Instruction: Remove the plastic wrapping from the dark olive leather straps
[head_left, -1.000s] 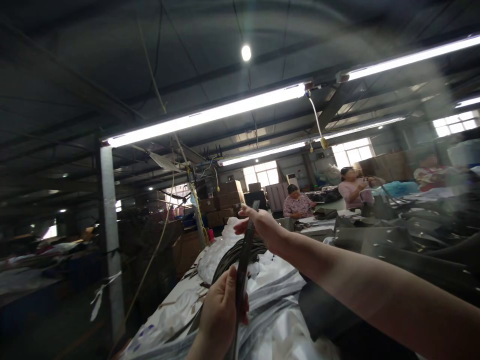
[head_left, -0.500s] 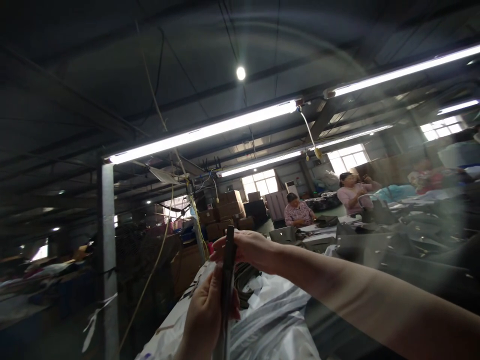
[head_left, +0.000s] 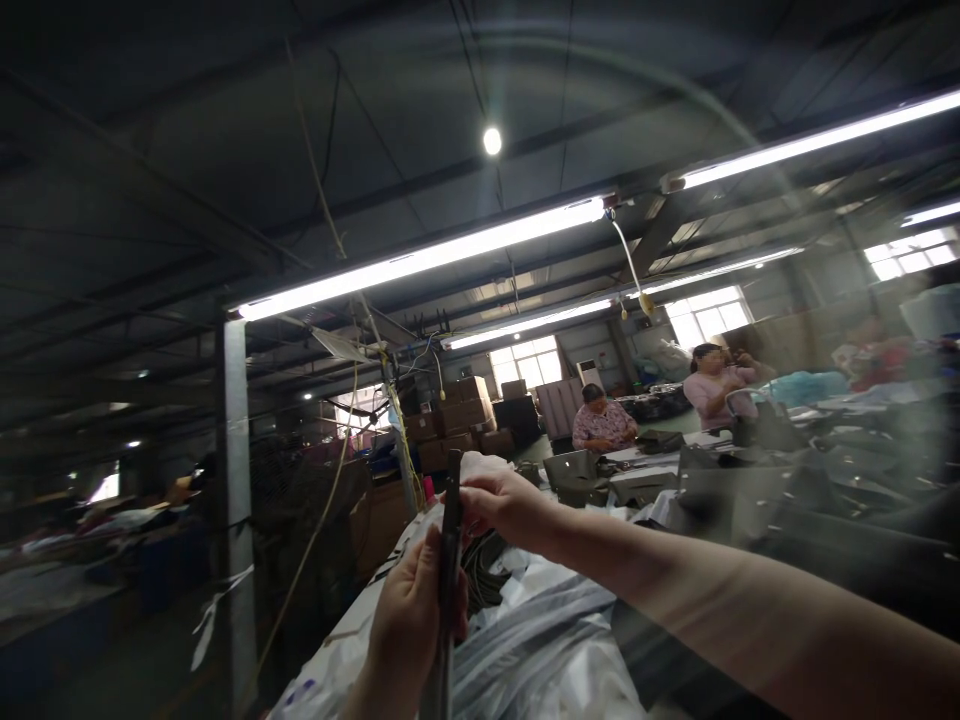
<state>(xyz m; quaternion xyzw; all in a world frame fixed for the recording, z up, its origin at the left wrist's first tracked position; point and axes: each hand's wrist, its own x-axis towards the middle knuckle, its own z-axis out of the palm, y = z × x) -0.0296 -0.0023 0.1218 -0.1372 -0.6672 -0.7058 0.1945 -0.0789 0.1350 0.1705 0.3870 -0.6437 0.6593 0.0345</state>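
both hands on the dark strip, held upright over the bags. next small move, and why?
Probably slide the right hand along the dark strip toward its top end. Its grip pinches the strip just below the tip, while the left hand clamps it lower down, so the short stretch between them stands straight. The strip's lower part runs out of frame; a bundle of similar strips lies on the plastic bags behind.

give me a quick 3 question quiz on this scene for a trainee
1. True or false: both hands hold the dark strip.
2. Which hand grips the strip's upper end? A) left hand B) right hand
3. What lies on the table under the hands?

Key
1. True.
2. B: the right hand pinches the top; the left hand holds it lower down.
3. Crumpled plastic bags, with a bundle of dark strips on them.
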